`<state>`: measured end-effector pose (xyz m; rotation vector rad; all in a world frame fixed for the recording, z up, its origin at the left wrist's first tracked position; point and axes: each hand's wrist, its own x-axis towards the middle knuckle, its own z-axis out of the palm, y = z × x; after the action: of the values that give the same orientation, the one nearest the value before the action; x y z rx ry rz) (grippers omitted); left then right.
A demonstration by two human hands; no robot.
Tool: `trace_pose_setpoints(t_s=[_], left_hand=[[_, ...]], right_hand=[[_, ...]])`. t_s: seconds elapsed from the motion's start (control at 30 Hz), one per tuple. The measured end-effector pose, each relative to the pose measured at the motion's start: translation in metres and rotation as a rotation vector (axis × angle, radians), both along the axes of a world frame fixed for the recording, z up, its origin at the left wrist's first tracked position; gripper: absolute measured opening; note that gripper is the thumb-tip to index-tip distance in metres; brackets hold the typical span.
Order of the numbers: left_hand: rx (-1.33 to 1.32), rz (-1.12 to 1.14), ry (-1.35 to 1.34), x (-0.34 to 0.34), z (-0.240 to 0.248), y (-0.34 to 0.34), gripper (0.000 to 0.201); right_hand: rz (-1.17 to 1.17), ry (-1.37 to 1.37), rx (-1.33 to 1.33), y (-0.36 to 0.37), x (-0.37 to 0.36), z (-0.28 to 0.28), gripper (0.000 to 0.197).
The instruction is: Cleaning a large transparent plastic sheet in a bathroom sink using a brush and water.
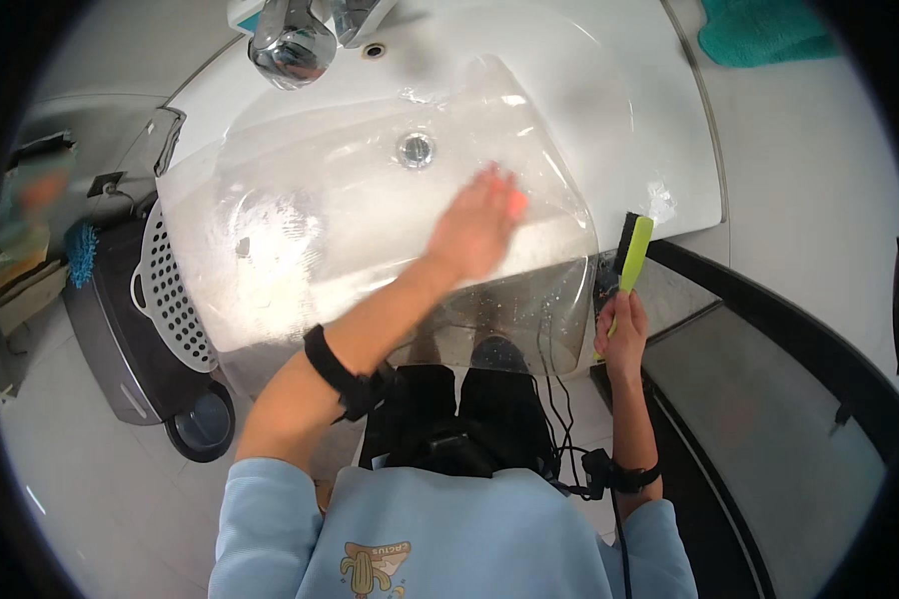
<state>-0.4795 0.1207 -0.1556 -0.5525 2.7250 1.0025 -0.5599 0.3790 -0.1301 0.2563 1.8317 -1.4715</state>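
Note:
A large clear plastic sheet (360, 215) with a rounded corner lies across the white washbasin (659, 130) and hangs over its front edge. It is wet, with droplets on the hanging part. My left hand (477, 225) reaches over the sheet, palm down, right of the drain. Motion smears its fingers, and a reddish patch shows beside them; whether it is something held I cannot make out. To the right of the sheet, my right hand (624, 334) is closed round the handle of a lime-green scrubbing brush (632, 255). Its dark bristles point left, off the sheet.
A chrome tap (295, 45) stands at the basin's back. On the left are a perforated grey basket (175, 299) and a dark bin (115, 329). A dark-framed panel (769, 399) borders the right side. A teal towel (769, 30) lies at the upper right.

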Motion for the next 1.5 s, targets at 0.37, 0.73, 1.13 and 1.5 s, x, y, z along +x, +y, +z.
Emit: trace_pose_setpoints(t_s=[0.37, 0.73, 1.13, 1.5], left_hand=[[-0.001, 0.191, -0.163, 0.092, 0.022, -0.029, 0.044], [-0.102, 0.041, 0.146, 0.088, 0.018, -0.017, 0.027], [-0.333, 0.024, 0.082, 0.194, 0.038, -0.014, 0.042], [-0.393, -0.225, 0.373, 0.128, 0.029, 0.018, 0.048]], right_hand=[[0.077, 0.051, 0.0, 0.0, -0.005, -0.008, 0.027], [0.016, 0.043, 0.081, -0.017, 0.017, 0.003, 0.03], [0.034, 0.098, 0.037, -0.044, 0.064, 0.022, 0.025], [0.042, 0.057, -0.067, -0.072, 0.094, 0.034, 0.024]])
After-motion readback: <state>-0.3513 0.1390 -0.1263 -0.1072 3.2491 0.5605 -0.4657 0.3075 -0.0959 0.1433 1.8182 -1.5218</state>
